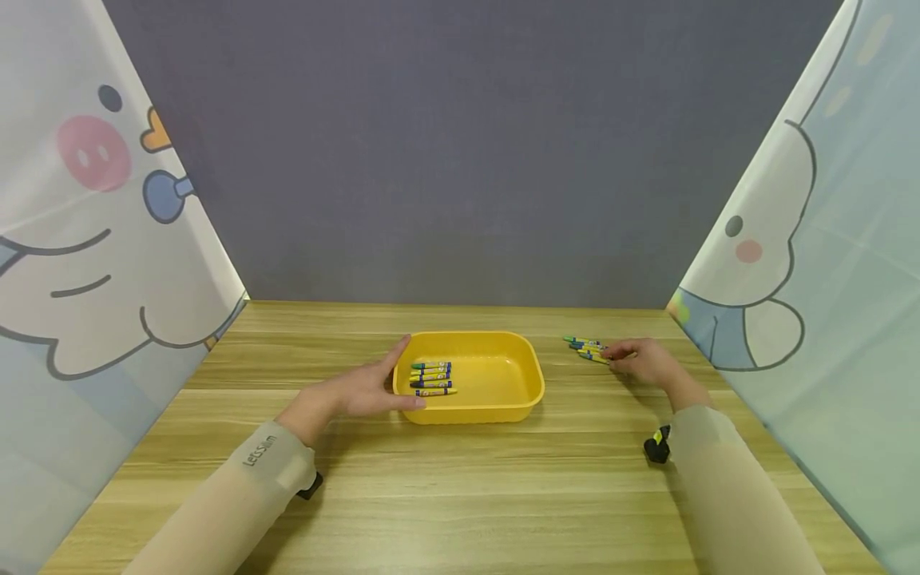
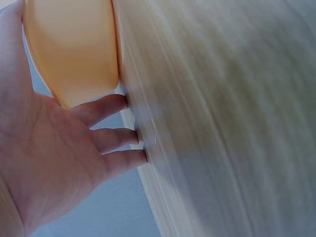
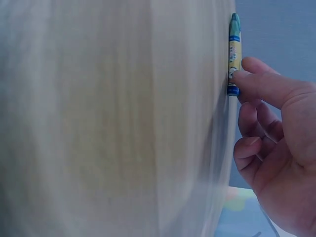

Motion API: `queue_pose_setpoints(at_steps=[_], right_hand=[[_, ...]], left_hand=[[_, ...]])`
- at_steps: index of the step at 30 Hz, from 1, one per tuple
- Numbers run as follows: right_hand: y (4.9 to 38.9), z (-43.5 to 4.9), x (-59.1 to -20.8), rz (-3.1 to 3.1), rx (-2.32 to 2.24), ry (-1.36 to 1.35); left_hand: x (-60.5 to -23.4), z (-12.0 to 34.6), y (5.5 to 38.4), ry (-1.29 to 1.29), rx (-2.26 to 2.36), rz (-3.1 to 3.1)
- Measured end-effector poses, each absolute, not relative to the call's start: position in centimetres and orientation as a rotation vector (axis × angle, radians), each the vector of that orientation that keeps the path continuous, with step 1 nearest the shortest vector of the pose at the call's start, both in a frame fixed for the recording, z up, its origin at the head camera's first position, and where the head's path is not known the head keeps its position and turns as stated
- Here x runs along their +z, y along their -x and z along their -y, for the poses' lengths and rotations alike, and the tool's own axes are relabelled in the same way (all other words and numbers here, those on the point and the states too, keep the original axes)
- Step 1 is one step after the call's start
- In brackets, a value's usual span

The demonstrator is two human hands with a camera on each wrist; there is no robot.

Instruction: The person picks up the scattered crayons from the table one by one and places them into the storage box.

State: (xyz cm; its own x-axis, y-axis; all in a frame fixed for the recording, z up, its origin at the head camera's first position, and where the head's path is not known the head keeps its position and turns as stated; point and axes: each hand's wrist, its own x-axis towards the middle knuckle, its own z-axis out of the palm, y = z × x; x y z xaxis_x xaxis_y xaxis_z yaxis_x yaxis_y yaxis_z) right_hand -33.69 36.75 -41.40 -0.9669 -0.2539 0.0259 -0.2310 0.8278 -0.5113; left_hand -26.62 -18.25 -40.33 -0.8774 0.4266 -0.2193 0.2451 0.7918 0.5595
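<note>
Your L hand (image 1: 364, 389) — spread — touches yellow oblong plastic tray (image 1: 497, 385); R hand (image 1: 644, 364), right of tray, pinches green-tipped wax crayon (image 3: 234, 53).

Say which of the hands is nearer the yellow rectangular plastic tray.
Left. The left hand touches the tray at its left end; the right hand is apart, off to its right.

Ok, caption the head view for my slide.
Left fingers rest against a yellow tray holding a row of crayons; right fingers pinch another crayon beside more on the wooden table.
</note>
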Motion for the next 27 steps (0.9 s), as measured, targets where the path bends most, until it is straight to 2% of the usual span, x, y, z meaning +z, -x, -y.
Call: queue_pose_setpoints(at_steps=[18, 27], right_hand=[[32.6, -36.8, -41.4, -2.883, -0.863, 0.393], [32.2, -34.7, -39.9, -2.873, -0.989, 0.463]], left_hand=[[-40.6, 18.3, 26.6, -0.51, 0.75, -2.653], [-40.5, 18.2, 26.7, -0.52, 0.745, -2.665]])
